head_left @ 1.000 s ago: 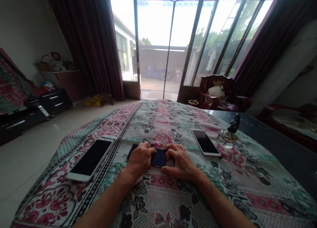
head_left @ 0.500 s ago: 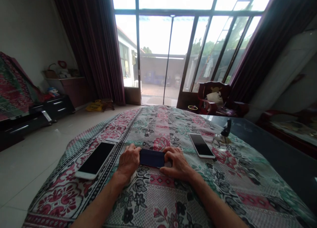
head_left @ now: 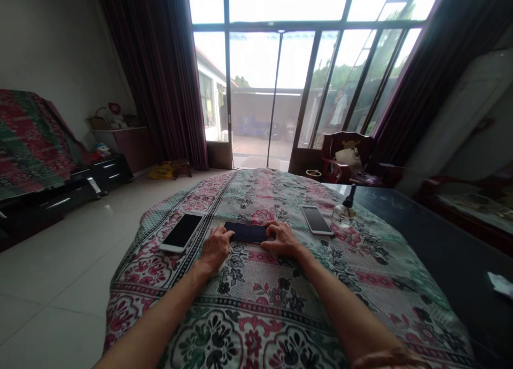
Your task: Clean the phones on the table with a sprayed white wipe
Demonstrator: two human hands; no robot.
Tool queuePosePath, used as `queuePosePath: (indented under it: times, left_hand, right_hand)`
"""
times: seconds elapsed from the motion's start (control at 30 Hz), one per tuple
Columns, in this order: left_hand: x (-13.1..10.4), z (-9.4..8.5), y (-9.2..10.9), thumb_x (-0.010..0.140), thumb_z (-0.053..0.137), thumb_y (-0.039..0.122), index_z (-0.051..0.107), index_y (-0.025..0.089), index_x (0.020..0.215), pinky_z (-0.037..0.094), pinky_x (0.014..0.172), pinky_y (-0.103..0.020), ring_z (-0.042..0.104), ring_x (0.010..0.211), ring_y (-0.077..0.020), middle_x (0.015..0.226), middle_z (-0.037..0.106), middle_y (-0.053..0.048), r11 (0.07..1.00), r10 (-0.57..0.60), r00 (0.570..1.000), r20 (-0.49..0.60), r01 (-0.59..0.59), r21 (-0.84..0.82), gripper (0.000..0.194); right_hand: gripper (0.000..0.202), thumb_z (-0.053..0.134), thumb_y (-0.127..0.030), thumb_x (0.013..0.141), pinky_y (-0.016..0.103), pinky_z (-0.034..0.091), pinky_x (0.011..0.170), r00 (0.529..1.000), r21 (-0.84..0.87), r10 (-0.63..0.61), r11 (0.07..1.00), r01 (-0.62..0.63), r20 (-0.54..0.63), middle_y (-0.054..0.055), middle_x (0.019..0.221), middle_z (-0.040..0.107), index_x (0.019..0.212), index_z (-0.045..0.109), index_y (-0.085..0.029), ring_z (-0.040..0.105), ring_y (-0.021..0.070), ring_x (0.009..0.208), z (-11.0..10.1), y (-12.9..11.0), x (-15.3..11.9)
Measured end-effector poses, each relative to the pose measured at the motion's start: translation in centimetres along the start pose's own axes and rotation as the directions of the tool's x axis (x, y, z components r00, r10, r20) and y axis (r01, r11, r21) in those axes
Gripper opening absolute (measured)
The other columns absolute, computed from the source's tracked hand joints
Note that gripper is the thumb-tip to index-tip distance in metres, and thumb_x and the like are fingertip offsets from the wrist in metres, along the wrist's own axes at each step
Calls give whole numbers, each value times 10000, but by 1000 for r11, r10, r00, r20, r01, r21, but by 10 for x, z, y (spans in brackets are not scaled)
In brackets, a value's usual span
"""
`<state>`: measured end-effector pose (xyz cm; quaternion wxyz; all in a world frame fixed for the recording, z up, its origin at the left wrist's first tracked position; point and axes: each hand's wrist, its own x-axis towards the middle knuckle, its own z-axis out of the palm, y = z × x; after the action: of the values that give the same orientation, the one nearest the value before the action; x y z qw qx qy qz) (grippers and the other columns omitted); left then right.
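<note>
A dark blue smartphone (head_left: 247, 233) lies lengthwise between my two hands on the flowered cloth (head_left: 256, 283). My left hand (head_left: 217, 247) grips its left end, thumb and fingers closed on the edge. At the opposite end, my right hand (head_left: 281, 237) pinches the phone with curled fingers. To the left rests a larger white phone (head_left: 182, 233), its black screen facing up. On the right is another white-framed phone (head_left: 316, 220) with a dark screen. Beside that one stands a clear glass bottle (head_left: 343, 215) with a black top.
A dark tabletop (head_left: 404, 219) shows beyond the cloth on the right, with a crumpled white paper (head_left: 500, 283) near its edge. A wooden chair (head_left: 347, 152) stands by the glass doors. Tiled floor (head_left: 56, 278) extends at left.
The camera view has shifted, so the phones and the bottle appear higher and smaller. Both hands stay at the ends of the dark blue phone.
</note>
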<state>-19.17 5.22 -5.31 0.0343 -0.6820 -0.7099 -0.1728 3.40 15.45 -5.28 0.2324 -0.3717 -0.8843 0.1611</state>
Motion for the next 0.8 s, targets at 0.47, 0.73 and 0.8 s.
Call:
queuePosePath:
  times: [0.47, 0.73, 0.8]
  left_hand:
    - [16, -4, -24, 876, 479, 252, 692, 191, 992, 477, 819, -221, 629, 884, -145, 952, 672, -37, 872, -51, 976, -212, -60, -486, 250]
    - [52, 20, -32, 825, 470, 172, 713, 171, 953, 461, 880, -289, 638, 918, -199, 990, 695, -83, 931, -141, 984, -107, 95, -352, 275]
    - [50, 22, -29, 815, 471, 164, 718, 178, 947, 466, 868, -284, 641, 910, -196, 984, 698, -78, 935, -111, 991, -71, 80, -346, 280]
  right_hand:
    - [157, 652, -178, 668, 359, 379, 953, 980, 74, 9, 997, 6, -199, 44, 1069, 600, 738, 516, -213, 550, 201, 1054, 8, 5, -3]
    - [154, 665, -181, 684, 341, 407, 905, 960, 108, 48, 994, -19, -274, 42, 969, 613, 680, 513, -206, 570, 199, 966, 15, 9, -1]
    - [129, 636, -172, 711, 336, 416, 884, 950, 114, 79, 992, -46, -303, 49, 946, 609, 670, 518, -205, 571, 200, 944, 18, 11, 1]
